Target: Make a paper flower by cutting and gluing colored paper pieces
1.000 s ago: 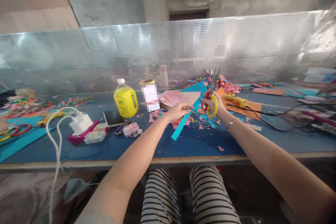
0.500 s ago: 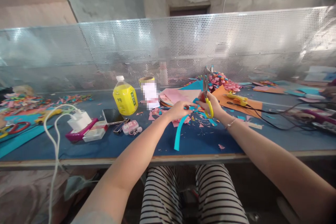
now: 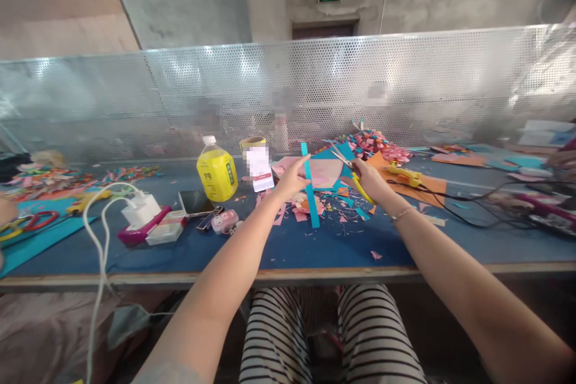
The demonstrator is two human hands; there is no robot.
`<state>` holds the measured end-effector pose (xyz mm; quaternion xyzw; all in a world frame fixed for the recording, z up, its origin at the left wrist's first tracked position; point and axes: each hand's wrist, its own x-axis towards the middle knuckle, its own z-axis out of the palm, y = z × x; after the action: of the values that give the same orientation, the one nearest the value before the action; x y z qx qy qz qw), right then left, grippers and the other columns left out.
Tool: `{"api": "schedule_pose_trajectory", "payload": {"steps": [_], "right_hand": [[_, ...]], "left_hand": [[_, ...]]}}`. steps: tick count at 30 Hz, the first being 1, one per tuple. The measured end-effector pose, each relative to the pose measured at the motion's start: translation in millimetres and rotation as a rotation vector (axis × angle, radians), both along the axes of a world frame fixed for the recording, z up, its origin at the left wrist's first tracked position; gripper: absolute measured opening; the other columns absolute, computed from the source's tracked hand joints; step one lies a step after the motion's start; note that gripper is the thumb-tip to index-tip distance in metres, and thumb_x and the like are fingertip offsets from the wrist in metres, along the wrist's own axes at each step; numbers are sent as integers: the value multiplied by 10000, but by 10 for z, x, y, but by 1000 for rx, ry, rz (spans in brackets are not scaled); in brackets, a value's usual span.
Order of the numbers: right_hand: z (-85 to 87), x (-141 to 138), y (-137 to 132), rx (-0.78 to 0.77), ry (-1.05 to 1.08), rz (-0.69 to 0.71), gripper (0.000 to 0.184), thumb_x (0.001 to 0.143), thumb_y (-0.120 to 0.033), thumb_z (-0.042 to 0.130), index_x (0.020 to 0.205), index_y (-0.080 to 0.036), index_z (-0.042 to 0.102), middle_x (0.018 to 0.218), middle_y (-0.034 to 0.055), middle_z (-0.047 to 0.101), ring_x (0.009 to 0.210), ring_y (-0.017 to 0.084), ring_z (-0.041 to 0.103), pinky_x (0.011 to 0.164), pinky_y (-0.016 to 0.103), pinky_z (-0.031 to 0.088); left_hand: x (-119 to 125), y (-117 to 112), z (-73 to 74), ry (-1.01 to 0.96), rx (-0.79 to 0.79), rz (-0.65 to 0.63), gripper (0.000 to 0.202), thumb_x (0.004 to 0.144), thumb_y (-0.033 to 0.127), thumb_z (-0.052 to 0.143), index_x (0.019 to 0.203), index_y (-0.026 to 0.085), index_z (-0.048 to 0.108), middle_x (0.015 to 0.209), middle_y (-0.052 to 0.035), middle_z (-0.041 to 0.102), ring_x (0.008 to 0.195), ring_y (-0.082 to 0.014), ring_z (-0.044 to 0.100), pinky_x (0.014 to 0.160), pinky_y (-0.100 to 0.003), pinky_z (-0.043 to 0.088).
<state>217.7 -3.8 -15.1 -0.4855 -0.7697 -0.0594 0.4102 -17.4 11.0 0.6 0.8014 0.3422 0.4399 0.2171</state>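
A long blue paper strip (image 3: 312,207) stands nearly upright in the pinch of my left hand (image 3: 294,179), above the middle of the table. My right hand (image 3: 368,179) is closed around the yellow handle of a pair of scissors (image 3: 342,157). Their blades point up and to the left, apart from the strip. Beneath the hands lie paper scraps (image 3: 308,207) in pink, orange and blue. Behind them are pink paper sheets (image 3: 326,173) and a blue sheet (image 3: 332,150).
Left of my hands stand a yellow bottle (image 3: 216,171), a phone (image 3: 191,201) and a power strip (image 3: 144,228) with white cables. To the right, a yellow glue gun (image 3: 404,176) rests on orange paper (image 3: 432,191). A perforated metal screen (image 3: 180,84) runs along the back.
The blue strip has swung from hanging, bent, to nearly upright in my left hand, which moved left. My right hand has moved right, and the scissors tilted to the left.
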Motion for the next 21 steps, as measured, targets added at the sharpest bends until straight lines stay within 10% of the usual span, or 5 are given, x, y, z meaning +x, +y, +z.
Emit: {"api": "schedule_pose_trajectory", "payload": {"steps": [6,13,21], "right_hand": [[-22,-22,10,-97,-175,7,252,751,-417,507,858,-191,469,810,53,545,705,163,512,648,268,394],[20,-46,-26,-155,-244,-12,236,759,-374,502,894,-182,491,852,57,561,736,158,524,644,248,379],[53,-90,-81,-236,-394,3,273,758,-373,520,957,-185,516,857,60,590,770,165,542,620,225,349]], "left_hand": [[-81,65,-34,8,71,67,796,680,23,507,1353,328,212,1431,-92,200,806,-157,581,638,-318,514],[-142,52,88,124,381,133,658,695,-40,325,1256,290,419,1260,-5,488,1129,-179,422,1001,-410,322],[-159,-72,200,64,231,73,352,829,166,354,1088,254,576,1115,-17,585,1063,-158,472,966,-380,344]]}}
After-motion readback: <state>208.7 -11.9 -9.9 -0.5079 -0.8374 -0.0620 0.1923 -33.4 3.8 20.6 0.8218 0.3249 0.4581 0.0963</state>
